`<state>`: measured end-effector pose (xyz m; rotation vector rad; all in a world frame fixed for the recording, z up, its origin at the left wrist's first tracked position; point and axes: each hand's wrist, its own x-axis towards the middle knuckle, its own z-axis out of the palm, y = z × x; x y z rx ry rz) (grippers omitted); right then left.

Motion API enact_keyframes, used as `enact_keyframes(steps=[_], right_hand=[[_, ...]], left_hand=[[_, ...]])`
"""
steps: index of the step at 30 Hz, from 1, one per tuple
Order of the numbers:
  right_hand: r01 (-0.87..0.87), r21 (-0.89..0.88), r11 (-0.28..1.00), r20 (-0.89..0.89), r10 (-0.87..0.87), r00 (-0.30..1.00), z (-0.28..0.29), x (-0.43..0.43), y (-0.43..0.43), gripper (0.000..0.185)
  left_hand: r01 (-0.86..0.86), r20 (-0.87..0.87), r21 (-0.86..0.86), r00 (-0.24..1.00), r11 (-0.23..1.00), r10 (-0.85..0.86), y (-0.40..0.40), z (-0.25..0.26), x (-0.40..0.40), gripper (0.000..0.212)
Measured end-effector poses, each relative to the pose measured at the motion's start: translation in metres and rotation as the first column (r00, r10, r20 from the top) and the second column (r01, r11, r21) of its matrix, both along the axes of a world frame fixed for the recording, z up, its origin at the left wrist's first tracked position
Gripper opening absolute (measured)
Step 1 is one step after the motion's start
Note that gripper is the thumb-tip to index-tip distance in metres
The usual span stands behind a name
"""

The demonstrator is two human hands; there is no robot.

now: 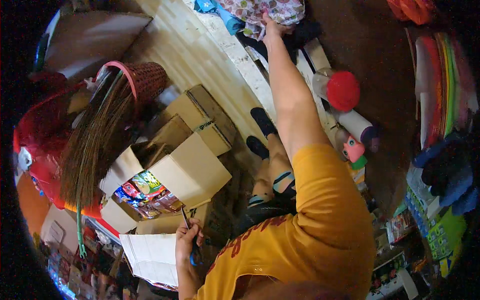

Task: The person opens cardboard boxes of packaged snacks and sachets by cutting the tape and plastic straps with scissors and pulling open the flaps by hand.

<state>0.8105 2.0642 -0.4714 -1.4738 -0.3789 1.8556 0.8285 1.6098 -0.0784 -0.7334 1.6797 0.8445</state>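
Note:
My left hand is closed around a pair of scissors, the blue handles below the fist and the blade pointing up. Just beyond it stands an opened cardboard box, flaps spread, with colourful shiny packets inside. My right arm reaches far out to a pale cloth with a printed pattern, where my right hand grips its near edge. Part of that hand is covered by the cloth. Blue fabric lies beside it, and dark fabric under it.
A stick broom leans by a pink plastic basket. Another carton lies behind the open box. To the right are a red-lidded jar, a pink toy-like figure and hanging goods. My feet rest near a pale ledge.

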Motion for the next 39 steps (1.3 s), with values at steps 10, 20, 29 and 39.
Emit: enact_keyframes(steps=[10,20,29,39], right_hand=[[-0.581,0.406,0.705,0.746,0.111,0.656,0.044,0.126,-0.036,0.091],[-0.715,-0.414,0.563,0.908,0.197,-0.37,0.09,0.267,-0.049,0.093],[-0.732,-0.356,0.581,0.925,0.106,-0.366,0.088,0.239,-0.048,0.079],[-0.796,-0.443,0.412,0.886,0.069,-0.458,0.091,0.148,-0.019,0.087]], left_hand=[[0.107,-0.038,0.005,0.994,0.994,-0.107,0.01,-0.001,-0.004,0.013],[0.127,-0.042,0.061,0.991,0.99,-0.124,0.02,0.007,0.004,0.013],[0.128,-0.105,0.034,0.987,0.991,-0.124,0.018,0.031,0.021,0.013],[-0.11,-0.149,0.16,0.98,0.981,0.134,-0.015,0.096,0.05,0.012]])
